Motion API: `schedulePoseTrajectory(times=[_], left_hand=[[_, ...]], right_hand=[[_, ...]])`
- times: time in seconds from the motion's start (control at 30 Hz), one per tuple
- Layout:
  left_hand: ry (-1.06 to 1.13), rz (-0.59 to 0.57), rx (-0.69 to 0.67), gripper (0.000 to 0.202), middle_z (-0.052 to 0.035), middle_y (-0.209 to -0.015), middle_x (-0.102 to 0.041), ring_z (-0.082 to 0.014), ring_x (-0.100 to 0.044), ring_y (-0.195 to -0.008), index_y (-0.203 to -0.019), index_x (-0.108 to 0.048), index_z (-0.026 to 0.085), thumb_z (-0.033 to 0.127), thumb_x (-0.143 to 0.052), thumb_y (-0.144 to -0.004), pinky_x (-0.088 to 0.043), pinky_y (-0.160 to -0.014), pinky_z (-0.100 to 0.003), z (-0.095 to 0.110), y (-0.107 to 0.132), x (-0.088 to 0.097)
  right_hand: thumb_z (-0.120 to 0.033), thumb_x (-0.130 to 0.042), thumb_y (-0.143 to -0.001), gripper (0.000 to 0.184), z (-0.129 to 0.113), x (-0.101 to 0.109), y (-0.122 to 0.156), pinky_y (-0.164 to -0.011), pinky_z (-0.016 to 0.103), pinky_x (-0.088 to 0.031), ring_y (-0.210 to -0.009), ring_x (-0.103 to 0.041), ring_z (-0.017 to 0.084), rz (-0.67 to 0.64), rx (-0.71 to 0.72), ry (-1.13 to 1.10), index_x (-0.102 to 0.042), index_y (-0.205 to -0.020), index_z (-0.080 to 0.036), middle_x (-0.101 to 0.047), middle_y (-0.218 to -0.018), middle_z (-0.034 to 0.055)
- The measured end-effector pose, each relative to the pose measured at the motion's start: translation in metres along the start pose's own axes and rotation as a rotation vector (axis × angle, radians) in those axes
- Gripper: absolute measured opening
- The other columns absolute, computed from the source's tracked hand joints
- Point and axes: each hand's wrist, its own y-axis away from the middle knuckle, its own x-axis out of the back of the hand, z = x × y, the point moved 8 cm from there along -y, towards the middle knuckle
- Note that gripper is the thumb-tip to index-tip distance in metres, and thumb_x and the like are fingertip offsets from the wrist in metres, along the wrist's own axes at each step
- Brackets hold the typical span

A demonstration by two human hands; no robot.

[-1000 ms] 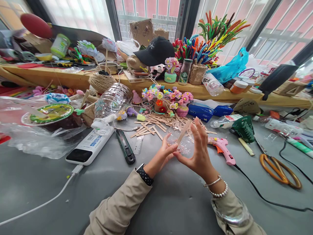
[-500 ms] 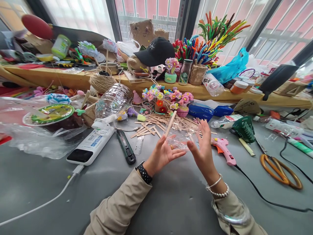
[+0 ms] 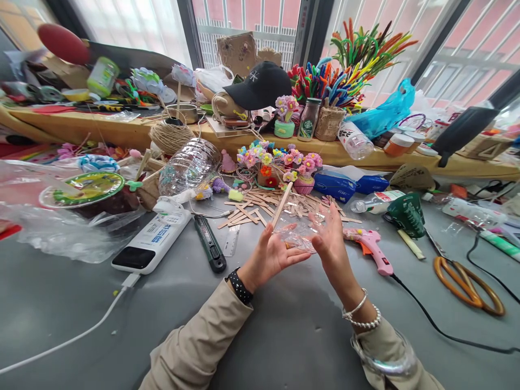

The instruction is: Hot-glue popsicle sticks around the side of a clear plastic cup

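One wooden stick is held upright at a slant by the left hand, gripped low down at the thumb tip, while the remaining fingers are stretched out flat toward the right, with the palm turned up. The right hand is held open, its thumb parted from the raised fingers, and no stick is grasped by it. Between the two sets of fingers a crumpled clear plastic film is seen; whether it is gripped by either hand cannot be told. Just beyond the fingertips, loose wooden sticks are strewn across the grey table, and farther beyond them crocheted flowers are set out. To the left of the left fingers are laid a clear ruler, a dark green utility knife and, farther off, a white power bank. Just right of the right fingers a pink glue gun is placed, and well apart on that side orange-handled scissors are laid.
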Motion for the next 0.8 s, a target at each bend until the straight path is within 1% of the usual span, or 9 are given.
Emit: schedulePoseTrajectory(times=[0.13, 0.27, 0.37, 0.47, 0.53, 0.63, 0.7, 0.8], left_hand=[[0.005, 0.009, 0.002, 0.082, -0.0227, -0.117, -0.051, -0.0286, -0.055, -0.102, -0.131, -0.016, 0.008, 0.06, -0.043, -0.073, -0.027, -0.097, -0.044, 0.0, 0.0, 0.001], [0.006, 0.004, 0.002, 0.079, -0.0214, -0.116, -0.052, -0.0281, -0.056, -0.101, -0.13, -0.019, 0.009, 0.059, -0.043, -0.073, -0.028, -0.096, -0.044, 0.0, 0.0, 0.001], [-0.02, 0.057, -0.032, 0.075, -0.0195, -0.117, -0.051, -0.027, -0.056, -0.099, -0.128, -0.024, 0.011, 0.058, -0.043, -0.074, -0.03, -0.096, -0.044, 0.001, 0.0, 0.006], [-0.125, 0.168, -0.143, 0.073, -0.0148, -0.117, -0.049, -0.0236, -0.057, -0.095, -0.127, -0.025, 0.018, 0.053, -0.055, -0.07, -0.035, -0.093, -0.042, 0.008, 0.001, 0.014], [-0.231, 0.263, -0.22, 0.076, -0.0117, -0.116, -0.049, -0.0208, -0.057, -0.092, -0.127, -0.024, 0.023, 0.046, -0.062, -0.066, -0.038, -0.091, -0.041, 0.013, 0.004, 0.019], [-0.381, 0.388, -0.308, 0.083, -0.0111, -0.12, -0.044, -0.0203, -0.055, -0.095, -0.128, -0.021, 0.026, 0.039, -0.069, -0.061, -0.038, -0.09, -0.039, 0.021, 0.008, 0.024], [-0.47, 0.433, -0.365, 0.09, -0.0118, -0.127, -0.037, -0.0218, -0.051, -0.102, -0.129, -0.018, 0.027, 0.033, -0.072, -0.058, -0.037, -0.092, -0.038, 0.025, 0.011, 0.026], [-0.626, 0.474, -0.512, 0.093, -0.0107, -0.135, -0.025, -0.0233, -0.041, -0.116, -0.127, -0.015, 0.029, 0.025, -0.074, -0.056, -0.031, -0.097, -0.038, 0.034, 0.016, 0.022]], right_hand=[[-0.055, -0.047, -0.073, 0.082, 0.003, 0.0, 0.0, -0.084, 0.045, -0.045, -0.123, -0.033, 0.028, -0.002, -0.024, -0.022, -0.003, -0.135, -0.025, -0.016, -0.142, 0.0165], [-0.054, -0.047, -0.074, 0.081, 0.003, -0.001, 0.0, -0.088, 0.045, -0.042, -0.124, -0.033, 0.027, -0.006, -0.023, -0.025, -0.004, -0.135, -0.024, -0.016, -0.142, 0.0166], [-0.051, -0.048, -0.075, 0.078, 0.002, 0.003, -0.001, -0.092, 0.047, -0.038, -0.123, -0.034, 0.026, 0.032, -0.014, 0.031, -0.007, -0.135, -0.023, -0.018, -0.141, 0.0162], [-0.047, -0.052, -0.073, 0.075, 0.001, 0.013, -0.002, -0.095, 0.048, -0.035, -0.124, -0.032, 0.026, 0.09, 0.004, 0.099, -0.014, -0.134, -0.024, -0.019, -0.141, 0.0137], [-0.046, -0.053, -0.072, 0.069, 0.0, 0.018, -0.003, -0.095, 0.048, -0.035, -0.126, -0.029, 0.025, 0.102, 0.027, 0.112, -0.023, -0.13, -0.025, -0.02, -0.141, 0.0118], [-0.046, -0.056, -0.07, 0.06, 0.0, 0.023, -0.005, -0.097, 0.048, -0.033, -0.127, -0.025, 0.026, 0.114, 0.054, 0.131, -0.035, -0.123, -0.025, -0.019, -0.142, 0.0103], [-0.045, -0.058, -0.068, 0.061, 0.002, 0.024, -0.006, -0.097, 0.049, -0.033, -0.127, -0.025, 0.026, 0.127, 0.046, 0.131, -0.037, -0.121, -0.025, -0.02, -0.141, 0.0105], [-0.045, -0.061, -0.066, 0.069, 0.011, 0.019, -0.006, -0.096, 0.048, -0.035, -0.125, -0.029, 0.026, 0.114, -0.029, 0.072, -0.032, -0.124, -0.023, -0.025, -0.139, 0.0127]])
